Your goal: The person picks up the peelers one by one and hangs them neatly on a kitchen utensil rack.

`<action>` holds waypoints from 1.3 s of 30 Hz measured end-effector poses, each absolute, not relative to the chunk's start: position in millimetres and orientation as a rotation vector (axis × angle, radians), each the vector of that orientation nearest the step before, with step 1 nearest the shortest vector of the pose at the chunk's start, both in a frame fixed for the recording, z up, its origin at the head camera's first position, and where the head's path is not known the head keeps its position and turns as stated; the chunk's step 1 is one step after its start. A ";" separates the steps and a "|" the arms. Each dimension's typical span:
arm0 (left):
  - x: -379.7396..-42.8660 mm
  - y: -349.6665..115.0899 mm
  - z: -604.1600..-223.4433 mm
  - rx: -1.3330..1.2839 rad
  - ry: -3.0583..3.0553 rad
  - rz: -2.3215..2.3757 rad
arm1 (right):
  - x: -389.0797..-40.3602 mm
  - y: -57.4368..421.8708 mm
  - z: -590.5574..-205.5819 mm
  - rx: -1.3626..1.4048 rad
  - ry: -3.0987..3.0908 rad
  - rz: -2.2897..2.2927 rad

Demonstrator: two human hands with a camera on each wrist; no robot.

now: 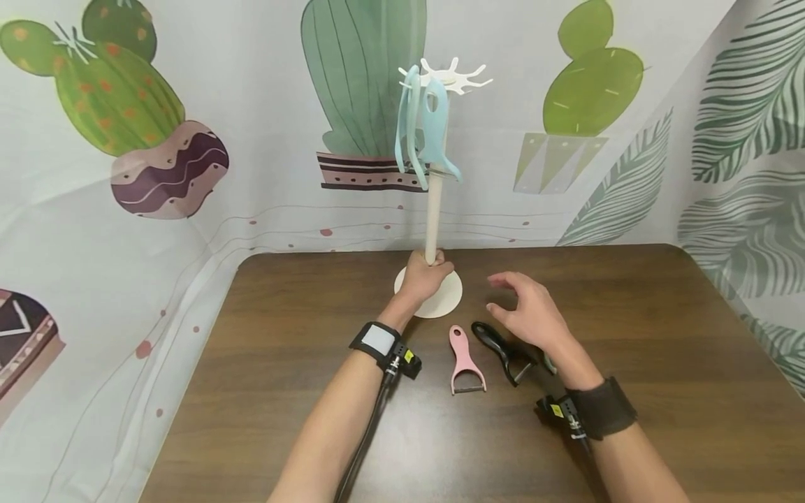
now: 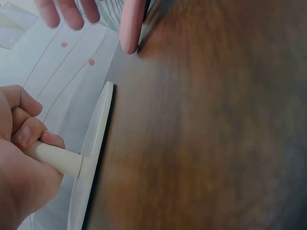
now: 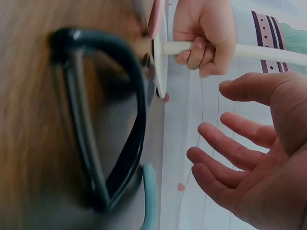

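My left hand (image 1: 420,278) grips the cream pole (image 1: 434,220) of a hook stand, low down near its round base (image 1: 449,297). Light blue peelers (image 1: 435,133) hang from the white hooks (image 1: 455,75) at the top. My right hand (image 1: 531,307) is raised over the table with fingers bent loosely and thumb apart, holding nothing. Under it lies a black peeler (image 1: 493,341), its blade frame large in the right wrist view. A pink peeler (image 1: 461,353) lies to the left of the black one. Mostly hidden by the right wrist is a teal piece (image 3: 150,196).
The brown wooden table (image 1: 264,405) ends at a back edge just behind the stand. A white cloth with printed cacti (image 1: 371,84) hangs beyond it. Each wrist wears a strap with a small camera, and a cable (image 1: 371,426) runs along the left forearm.
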State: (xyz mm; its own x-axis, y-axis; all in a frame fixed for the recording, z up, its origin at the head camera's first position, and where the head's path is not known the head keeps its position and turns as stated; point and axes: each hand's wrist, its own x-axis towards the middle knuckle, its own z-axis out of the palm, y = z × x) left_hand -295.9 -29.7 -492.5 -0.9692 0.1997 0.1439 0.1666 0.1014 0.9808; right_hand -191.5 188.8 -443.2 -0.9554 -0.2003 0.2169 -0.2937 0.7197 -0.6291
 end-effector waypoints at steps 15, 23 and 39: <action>-295.1 -29.2 -493.5 0.374 2.309 2.067 | -172.0 223.1 -441.4 0.237 -2.939 0.999; -292.7 -28.7 -491.2 0.347 2.323 2.064 | -165.1 233.8 -442.6 0.193 -3.013 0.925; -289.4 -28.5 -487.8 0.334 2.340 2.059 | -153.6 249.9 -449.9 0.199 -3.060 0.855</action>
State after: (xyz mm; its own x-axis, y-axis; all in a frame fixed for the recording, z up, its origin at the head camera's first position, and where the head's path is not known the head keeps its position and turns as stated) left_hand -289.4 -28.5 -487.8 -0.9773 0.1635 0.1347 0.1544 0.1144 0.9814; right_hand -153.6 249.9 -449.9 -0.9913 -0.1313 -0.0070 -0.1086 0.8479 -0.5188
